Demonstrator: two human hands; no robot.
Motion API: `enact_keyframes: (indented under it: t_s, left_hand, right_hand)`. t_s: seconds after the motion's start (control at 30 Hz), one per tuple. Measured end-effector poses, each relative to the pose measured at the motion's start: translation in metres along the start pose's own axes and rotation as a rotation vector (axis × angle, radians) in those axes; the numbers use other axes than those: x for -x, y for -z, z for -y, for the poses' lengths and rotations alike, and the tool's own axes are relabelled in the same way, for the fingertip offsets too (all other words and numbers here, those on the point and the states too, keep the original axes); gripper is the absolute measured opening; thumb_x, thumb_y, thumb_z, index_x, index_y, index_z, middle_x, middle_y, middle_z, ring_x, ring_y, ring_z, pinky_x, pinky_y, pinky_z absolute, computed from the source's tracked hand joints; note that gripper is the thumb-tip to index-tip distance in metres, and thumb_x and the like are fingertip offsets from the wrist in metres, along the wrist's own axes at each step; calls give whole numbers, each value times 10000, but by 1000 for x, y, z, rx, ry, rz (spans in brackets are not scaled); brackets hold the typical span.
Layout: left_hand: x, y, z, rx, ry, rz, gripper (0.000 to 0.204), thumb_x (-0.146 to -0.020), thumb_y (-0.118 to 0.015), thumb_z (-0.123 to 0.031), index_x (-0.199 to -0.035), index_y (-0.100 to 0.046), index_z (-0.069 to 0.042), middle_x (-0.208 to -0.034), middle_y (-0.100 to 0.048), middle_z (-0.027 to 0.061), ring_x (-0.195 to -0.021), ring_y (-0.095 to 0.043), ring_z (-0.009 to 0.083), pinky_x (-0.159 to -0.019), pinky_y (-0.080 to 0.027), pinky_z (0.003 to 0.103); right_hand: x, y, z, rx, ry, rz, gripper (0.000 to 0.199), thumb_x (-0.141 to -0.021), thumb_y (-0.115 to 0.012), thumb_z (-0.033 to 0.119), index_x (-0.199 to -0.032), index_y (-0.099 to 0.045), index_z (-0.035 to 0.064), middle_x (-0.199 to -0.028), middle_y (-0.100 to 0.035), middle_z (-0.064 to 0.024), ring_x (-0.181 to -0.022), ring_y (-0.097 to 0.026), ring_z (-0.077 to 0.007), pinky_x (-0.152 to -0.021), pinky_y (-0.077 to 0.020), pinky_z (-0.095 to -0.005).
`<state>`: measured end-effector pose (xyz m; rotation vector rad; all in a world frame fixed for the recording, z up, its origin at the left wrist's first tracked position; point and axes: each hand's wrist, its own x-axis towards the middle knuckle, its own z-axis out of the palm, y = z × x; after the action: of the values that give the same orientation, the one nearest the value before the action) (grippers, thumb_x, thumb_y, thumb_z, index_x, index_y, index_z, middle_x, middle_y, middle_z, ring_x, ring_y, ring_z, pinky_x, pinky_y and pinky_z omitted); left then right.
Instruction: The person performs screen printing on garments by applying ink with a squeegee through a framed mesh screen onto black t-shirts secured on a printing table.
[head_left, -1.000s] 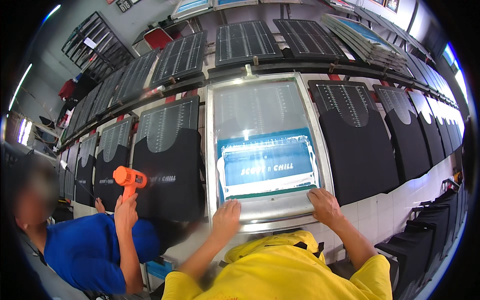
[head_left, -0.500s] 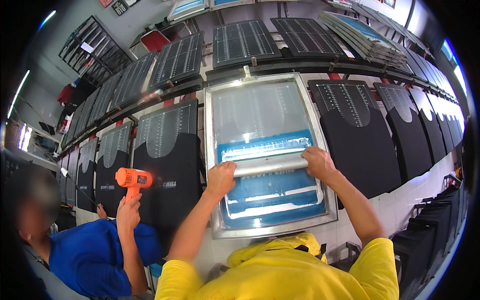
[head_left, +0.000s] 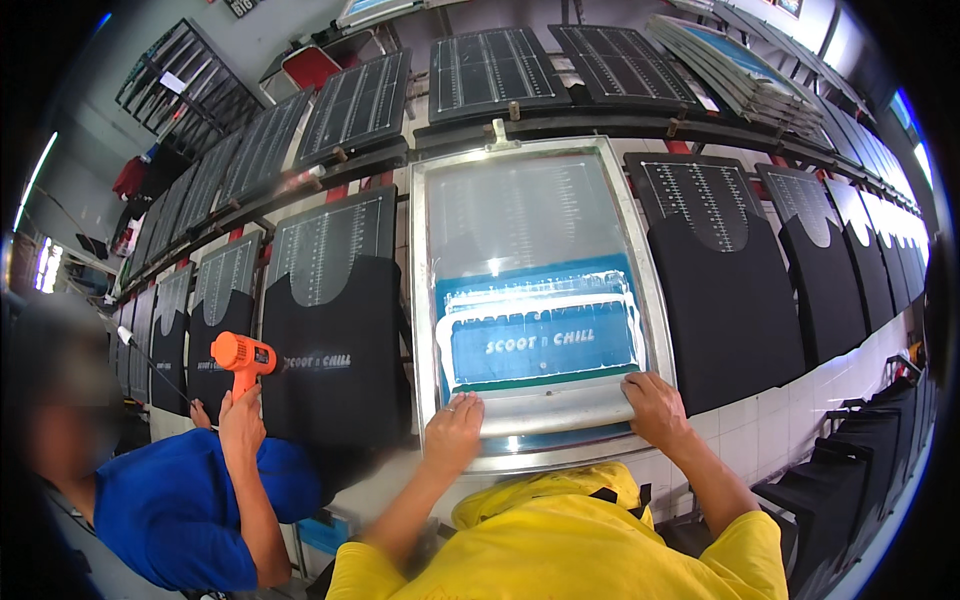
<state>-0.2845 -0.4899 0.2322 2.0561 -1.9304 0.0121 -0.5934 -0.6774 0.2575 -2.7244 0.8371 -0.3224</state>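
Both forearms come up from the lower edge, out of yellow short sleeves, bare from the elbow on. The left arm runs up and slightly right, elbow bent, wrist straight. Left hand [head_left: 453, 430] palm down, back of hand to camera, fingers [head_left: 462, 402] together and curled forward over an edge, thumb not seen. The right arm angles up and left from the lower right, elbow out to the side, wrist nearly straight. Right hand [head_left: 652, 408] also palm down, knuckles up, fingers bent forward, thumb tucked inward. The two hands sit at about the same height, well apart, roughly shoulder width. Both grips closed.
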Motion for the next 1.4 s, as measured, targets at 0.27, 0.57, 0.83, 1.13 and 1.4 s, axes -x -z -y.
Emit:
enact_keyframes:
  t_s: [0.27,0.57,0.83,1.13,1.4]
  left_hand:
    - [-76,-6,45,-45,-29,77,334,-642,-680,20,-973,-684,-24,-1056,-723,162,-966,-715,299,-767,-588,387]
    - [-117,0,70,29,-33,74,301,-629,-668,14,-920,-688,-58,-847,-693,119,-782,-689,321,-690,-565,425]
    - [-28,27,9,15,81,159,465,-640,-665,39,-1096,-663,-48,-1138,-691,136,-962,-692,329,-763,-569,422]
    - [59,8,-39,71,41,79,442,-719,-615,32,-1160,-606,12,-1249,-623,189,-1207,-578,373,-990,-479,451]
    - [81,-2,-50,-10,64,238,577,-766,-606,-18,-1328,-495,51,-1444,-447,232,-1366,-397,419,-1125,-348,470]
  right_hand:
    - [-71,-12,-39,25,40,-70,276,-619,-675,-35,-881,-627,35,-986,-656,-107,-941,-632,-295,-793,-551,-389]
    - [-113,-7,-59,25,7,-29,168,-674,-678,-10,-832,-655,42,-922,-664,-124,-946,-642,-323,-819,-542,-425]
    - [-15,16,-7,-46,40,-123,327,-628,-698,-40,-941,-627,29,-992,-642,-121,-969,-630,-324,-803,-547,-409]
    - [71,-13,20,49,37,-60,503,-678,-811,98,-1133,-627,-8,-1189,-621,-148,-1161,-582,-324,-978,-509,-412]
    - [86,-15,29,22,-60,196,765,-753,-831,375,-1341,-532,-12,-1433,-472,-176,-1360,-407,-339,-1138,-368,-436]
